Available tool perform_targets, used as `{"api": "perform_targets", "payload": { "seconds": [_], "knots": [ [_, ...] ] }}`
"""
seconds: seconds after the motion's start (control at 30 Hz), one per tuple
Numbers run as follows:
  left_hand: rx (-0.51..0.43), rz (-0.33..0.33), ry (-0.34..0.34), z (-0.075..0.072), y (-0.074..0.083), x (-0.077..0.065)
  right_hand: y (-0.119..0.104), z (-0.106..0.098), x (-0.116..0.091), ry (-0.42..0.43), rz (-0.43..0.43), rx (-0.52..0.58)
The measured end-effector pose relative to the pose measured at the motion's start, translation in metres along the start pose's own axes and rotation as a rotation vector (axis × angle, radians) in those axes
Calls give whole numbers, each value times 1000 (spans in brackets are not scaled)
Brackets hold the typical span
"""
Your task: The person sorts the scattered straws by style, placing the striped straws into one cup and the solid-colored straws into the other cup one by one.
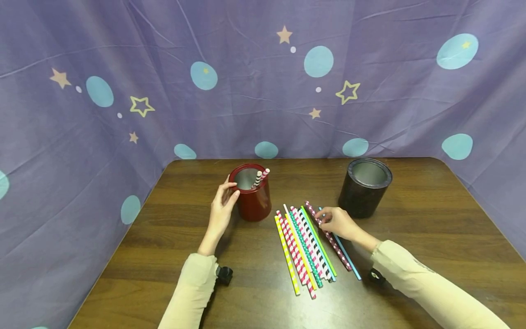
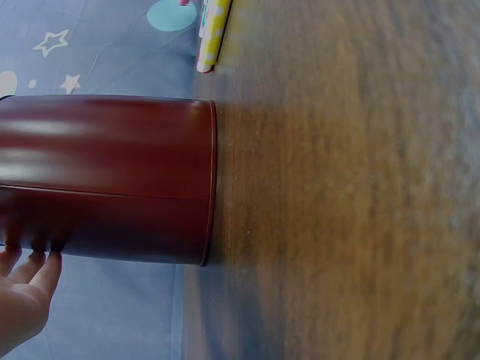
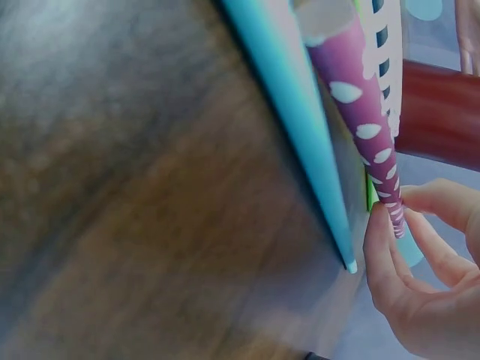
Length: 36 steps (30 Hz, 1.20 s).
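A dark red canister (image 1: 254, 205) stands upright, with two striped paper straws (image 1: 265, 173) leaning inside it. My left hand (image 1: 222, 205) touches its left side, fingertips at the rim and on the outer wall. In the left wrist view several fingertips (image 2: 46, 276) rest against the canister's wall. My right hand (image 1: 338, 223) pinches a maroon straw with white dots (image 1: 340, 253) near its far end, between thumb and finger. The right wrist view shows this straw's near end close to a plain blue straw (image 3: 300, 120) on the table.
Several patterned straws (image 1: 297, 249) in yellow, pink, green and black stripes lie side by side between the hands. A black canister (image 1: 361, 196) stands beyond the right hand. The wooden table (image 1: 444, 228) ends at a purple curtain (image 1: 255, 119) behind.
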<state>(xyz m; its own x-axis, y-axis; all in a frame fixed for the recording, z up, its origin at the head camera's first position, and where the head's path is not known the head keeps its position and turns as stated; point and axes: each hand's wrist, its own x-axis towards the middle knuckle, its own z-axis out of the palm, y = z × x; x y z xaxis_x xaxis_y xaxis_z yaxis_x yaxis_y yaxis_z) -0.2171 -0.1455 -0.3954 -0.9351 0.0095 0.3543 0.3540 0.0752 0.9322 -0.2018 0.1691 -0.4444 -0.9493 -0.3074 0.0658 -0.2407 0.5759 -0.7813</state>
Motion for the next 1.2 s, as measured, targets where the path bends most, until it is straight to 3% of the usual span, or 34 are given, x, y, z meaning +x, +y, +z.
{"api": "perform_targets", "payload": {
  "seconds": [0.6, 0.9, 1.2],
  "knots": [
    [0, 0, 3, 0, 1, 0, -9, -7, 4, 86, -7, 219],
    [4, -3, 2, 0, 1, 0, -38, -11, 0, 134, 8, 303],
    [1, -6, 4, 1, 1, 0, -39, -8, 10, 189, 29, 358]
  ]
}}
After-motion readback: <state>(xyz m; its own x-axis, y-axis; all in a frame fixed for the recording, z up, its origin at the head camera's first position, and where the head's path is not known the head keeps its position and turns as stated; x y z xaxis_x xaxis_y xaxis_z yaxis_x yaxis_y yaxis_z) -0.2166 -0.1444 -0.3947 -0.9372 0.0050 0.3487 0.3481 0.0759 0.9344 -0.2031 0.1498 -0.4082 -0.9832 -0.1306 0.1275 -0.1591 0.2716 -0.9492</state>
